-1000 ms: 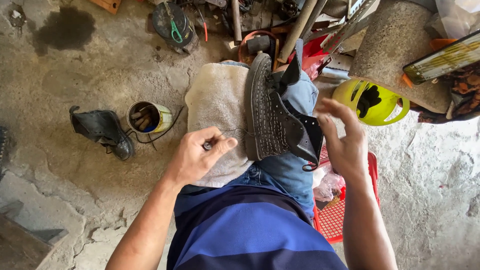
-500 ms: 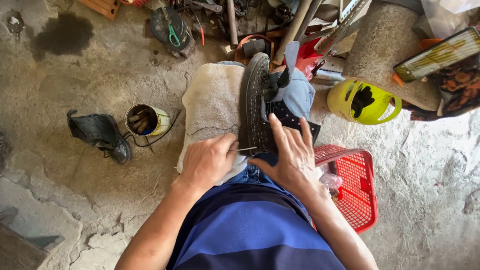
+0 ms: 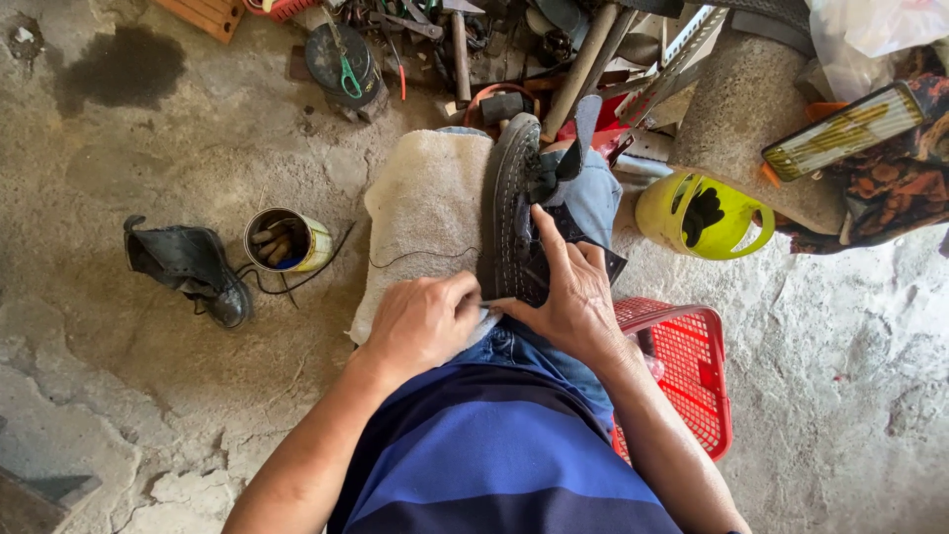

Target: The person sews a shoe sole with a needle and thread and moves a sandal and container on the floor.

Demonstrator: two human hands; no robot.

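— Boot (image 3: 516, 213), dark, sole up: where does it sit?
— Centre of the frame, on the person's lap, beside a pale towel (image 3: 425, 208) spread over the knee.
— And the hands?
— Right hand (image 3: 565, 297) lies spread on the boot, fingers pressing it down. Left hand (image 3: 423, 321) is pinched shut on something thin at the sole's edge; too small to tell what. A dark thread (image 3: 420, 255) runs across the towel.
— Around that?
— Red basket (image 3: 682, 366) lower right, yellow jug (image 3: 704, 213) right, tin can (image 3: 287, 240) and second boot (image 3: 188, 267) at left on the concrete.
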